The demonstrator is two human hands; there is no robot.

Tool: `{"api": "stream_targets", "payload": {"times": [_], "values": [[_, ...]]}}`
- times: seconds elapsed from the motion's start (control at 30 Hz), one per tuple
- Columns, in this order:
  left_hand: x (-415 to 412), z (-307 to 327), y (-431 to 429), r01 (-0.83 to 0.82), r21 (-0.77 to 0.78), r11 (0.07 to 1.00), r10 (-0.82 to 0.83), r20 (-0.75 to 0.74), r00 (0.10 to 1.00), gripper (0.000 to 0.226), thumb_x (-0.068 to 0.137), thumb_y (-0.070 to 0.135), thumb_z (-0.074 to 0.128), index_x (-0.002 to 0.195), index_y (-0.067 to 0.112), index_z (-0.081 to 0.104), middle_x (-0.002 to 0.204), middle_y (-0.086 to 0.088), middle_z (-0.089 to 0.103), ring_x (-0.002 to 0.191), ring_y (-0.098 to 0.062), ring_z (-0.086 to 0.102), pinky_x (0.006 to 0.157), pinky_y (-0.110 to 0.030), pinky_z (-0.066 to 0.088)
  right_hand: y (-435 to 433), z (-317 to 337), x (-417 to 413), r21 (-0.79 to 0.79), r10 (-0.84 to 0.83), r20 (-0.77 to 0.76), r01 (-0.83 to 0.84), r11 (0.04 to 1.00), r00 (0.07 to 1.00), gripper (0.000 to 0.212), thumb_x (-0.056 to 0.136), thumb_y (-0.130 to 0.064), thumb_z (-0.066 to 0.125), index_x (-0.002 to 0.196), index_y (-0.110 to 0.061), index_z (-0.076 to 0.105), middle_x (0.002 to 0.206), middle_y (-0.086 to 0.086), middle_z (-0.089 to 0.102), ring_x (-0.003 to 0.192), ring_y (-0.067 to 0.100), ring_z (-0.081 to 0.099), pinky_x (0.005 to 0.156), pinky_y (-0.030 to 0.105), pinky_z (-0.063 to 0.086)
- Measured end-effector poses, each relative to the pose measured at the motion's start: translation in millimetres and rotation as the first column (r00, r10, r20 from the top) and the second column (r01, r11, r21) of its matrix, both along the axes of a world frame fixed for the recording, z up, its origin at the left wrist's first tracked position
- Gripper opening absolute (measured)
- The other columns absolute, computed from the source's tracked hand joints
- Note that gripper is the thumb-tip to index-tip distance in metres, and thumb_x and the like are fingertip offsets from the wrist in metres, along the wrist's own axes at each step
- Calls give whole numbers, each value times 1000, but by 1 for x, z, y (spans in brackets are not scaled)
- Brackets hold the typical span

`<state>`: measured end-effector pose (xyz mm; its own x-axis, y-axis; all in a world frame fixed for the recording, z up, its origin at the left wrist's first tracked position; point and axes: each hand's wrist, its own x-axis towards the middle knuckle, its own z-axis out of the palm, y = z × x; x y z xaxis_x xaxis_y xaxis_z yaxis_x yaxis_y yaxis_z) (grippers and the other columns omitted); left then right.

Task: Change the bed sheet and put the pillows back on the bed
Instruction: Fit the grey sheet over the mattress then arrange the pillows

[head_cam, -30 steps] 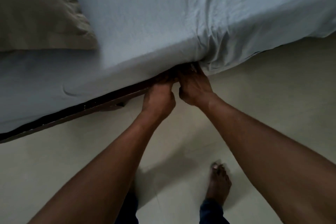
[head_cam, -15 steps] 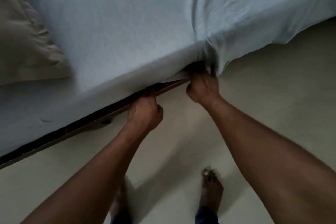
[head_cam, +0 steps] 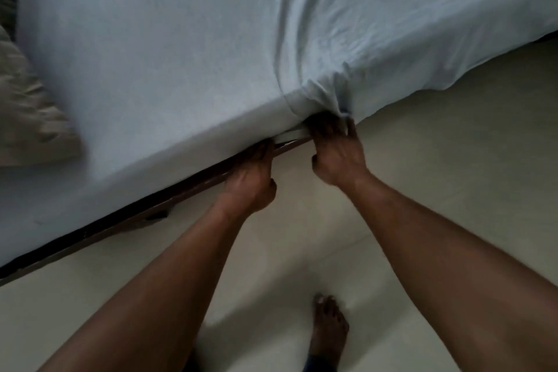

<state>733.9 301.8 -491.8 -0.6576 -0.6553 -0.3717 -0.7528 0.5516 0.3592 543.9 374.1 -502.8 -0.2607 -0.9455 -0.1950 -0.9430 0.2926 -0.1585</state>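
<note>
Along the bed's near edge, bunched slack of the bed sheet [head_cam: 181,54] is pressed under by straightened fingers of the right hand [head_cam: 338,154], presumably to tauten it. Fingertips of the left hand [head_cam: 250,181] are hidden above the bed frame [head_cam: 187,193]; its grasp cannot be told.

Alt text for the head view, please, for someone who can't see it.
At the mattress edge, the left hand reaches under it above the bed frame while the right hand presses bunched light-blue sheet underneath. A beige pillow lies at far left; a bare foot stands on the floor.
</note>
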Motion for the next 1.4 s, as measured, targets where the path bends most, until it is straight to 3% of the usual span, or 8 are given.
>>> {"api": "stream_targets", "payload": {"times": [0.1, 0.23, 0.43, 0.67, 0.83, 1.03, 1.17, 1.4], "values": [[-18, 15, 28, -62, -65, 996, 58, -72, 996, 76, 89, 17, 60, 156, 9, 26, 156, -16, 38, 138, -32, 43, 109, -39, 42, -19, -13, -26, 26, -43, 76, 41, 999, 996, 78, 72, -25, 70, 147, -24, 48, 149, 2, 52, 147, 28, 34, 125, 52, 9], [-51, 3, 24, 43, 48, 998, -40, -55, 998, 87, 87, 10, 60, 160, 2, 12, 166, -20, 14, 154, -32, 13, 125, -42, 19, -6, -7, -22, 64, -18, 157, 8, 998, 987, 88, 72, -26, 68, 154, -22, 35, 160, 3, 38, 153, 27, 23, 126, 53, 2], [-112, -21, 20, -111, -36, 993, 116, 160, 980, 88, 88, 34, 62, 159, 6, 17, 163, -17, 24, 151, -32, 21, 125, -45, 12, 61, 16, -25, -54, 133, 211, -124, 991, 968, 89, 72, -18, 68, 154, -7, 35, 161, 12, 35, 153, 25, 25, 126, 49, 16], [-109, 13, 55, -175, -80, 981, 171, -52, 984, 69, 84, 9, 56, 151, 5, 37, 148, -19, 47, 124, -39, 53, 102, -42, 46, -9, -6, -111, -39, -3, 116, 7, 999, 993, 70, 66, -14, 70, 134, -28, 62, 133, 5, 66, 129, 29, 56, 122, 57, 21], [-138, 3, 50, -99, -37, 994, 92, -162, 983, 79, 77, 2, 58, 152, -3, 34, 156, -23, 37, 146, -36, 34, 124, -38, 25, 12, 0, -109, 113, 97, 147, -114, 987, 984, 105, 68, -23, 73, 160, -18, 23, 168, 6, 20, 156, 28, 12, 125, 58, 3], [-186, -13, 35, -162, -9, 987, 161, -31, 986, 86, 79, 21, 71, 154, 2, 32, 157, -21, 36, 147, -38, 30, 124, -45, 14, 26, 7, -144, 4, 193, 84, -195, 981, 977, 89, 66, -23, 67, 151, -10, 42, 156, 12, 44, 149, 27, 33, 125, 53, 17], [-198, 4, 33, -346, 17, 938, 346, -13, 938, 56, 87, 17, 59, 142, 19, 51, 138, -11, 58, 122, -34, 56, 96, -40, 49, -20, -2, -155, -7, -18, 128, 20, 1000, 992, 47, 73, -33, 57, 117, -23, 70, 119, 4, 72, 122, 29, 60, 120, 52, 25], [-222, 20, 35, -262, 52, 964, 267, -142, 953, 71, 79, 5, 60, 148, 12, 44, 135, -17, 59, 116, -37, 56, 88, -40, 50, 6, 3, -175, 134, 136, 179, -161, 978, 974, 94, 73, -24, 69, 158, -16, 30, 165, 5, 30, 156, 23, 16, 125, 58, -2]]}}
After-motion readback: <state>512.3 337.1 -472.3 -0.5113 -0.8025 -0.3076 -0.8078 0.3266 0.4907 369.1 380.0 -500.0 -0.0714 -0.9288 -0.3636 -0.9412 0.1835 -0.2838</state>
